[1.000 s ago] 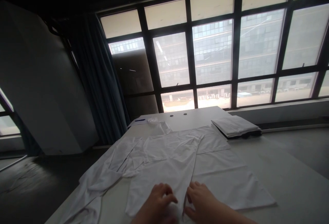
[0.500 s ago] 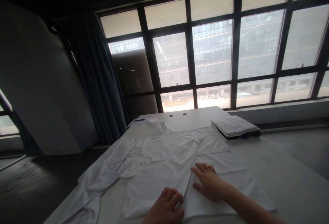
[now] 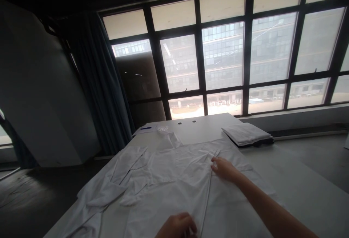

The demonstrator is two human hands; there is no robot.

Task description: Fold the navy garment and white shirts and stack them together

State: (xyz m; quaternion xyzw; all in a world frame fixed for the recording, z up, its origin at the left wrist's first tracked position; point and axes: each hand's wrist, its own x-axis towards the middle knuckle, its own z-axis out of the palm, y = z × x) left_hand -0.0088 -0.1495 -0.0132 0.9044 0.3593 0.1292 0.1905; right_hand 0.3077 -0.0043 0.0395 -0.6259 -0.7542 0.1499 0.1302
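A white long-sleeved garment [image 3: 169, 169] lies spread over the table, with a front edge running up its middle and one sleeve out to the left. Far up that edge, my right hand [image 3: 225, 169] has its fingertips drawn together on the cloth, which wrinkles just beyond them. My left hand [image 3: 177, 226] is at the bottom of the view, fingers curled at the lower part of the same edge with a bit of cloth between them. The bottom of the left hand is cut off by the frame.
A folded white stack with a dark underside [image 3: 247, 135] lies right of the garment on the white table [image 3: 297, 179]. At the far left end are a crumpled clear plastic bag [image 3: 170, 138] and a blue pen [image 3: 145, 128] on paper. Windows and a dark curtain [image 3: 109, 85] stand behind.
My right hand has moved away from me along the garment's front edge, and its spread fingers have closed on the cloth. My left hand has drawn slightly nearer to me.
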